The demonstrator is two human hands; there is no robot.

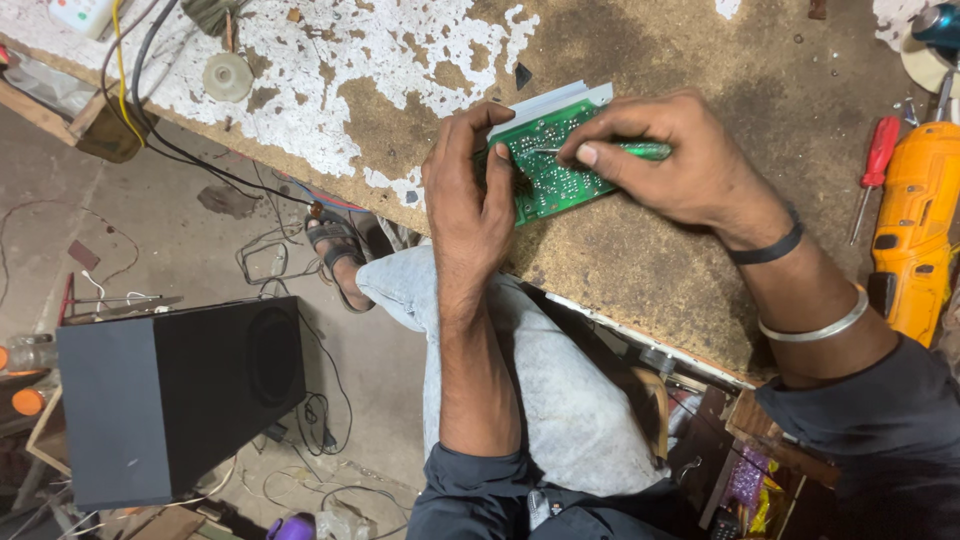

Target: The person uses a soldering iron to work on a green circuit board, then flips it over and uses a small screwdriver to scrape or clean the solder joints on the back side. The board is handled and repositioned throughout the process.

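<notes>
- The left hand (468, 195) grips the near-left edge of a green circuit board (552, 165), fingers curled over the top face and thumb pressing at the side.
- The circuit board lies flat on the worn worktop (640, 260), solder side up, close to the worktop's front edge, with a white strip along its far edge.
- The right hand (672, 160) is closed around a green-handled screwdriver (640, 151); its thin metal tip touches the board's solder side at about the middle.
- The right hand sits at 3 o'clock from the board, the left hand at 8 o'clock.
- A dark band and a silver bangle (815, 328) circle the right wrist.
- A red-handled screwdriver (877, 165) lies at 3 o'clock from the right hand, well apart from it, just beside a yellow power drill (915, 225).
- A round white disc (228, 76) rests on the worktop at 10 o'clock from the board, near trailing yellow and black cables (135, 80).
- On the floor, at 8 o'clock from the board, stands a black speaker cabinet (170, 395) among loose wires.
- A sandalled foot (340, 255) shows beneath the worktop edge.
</notes>
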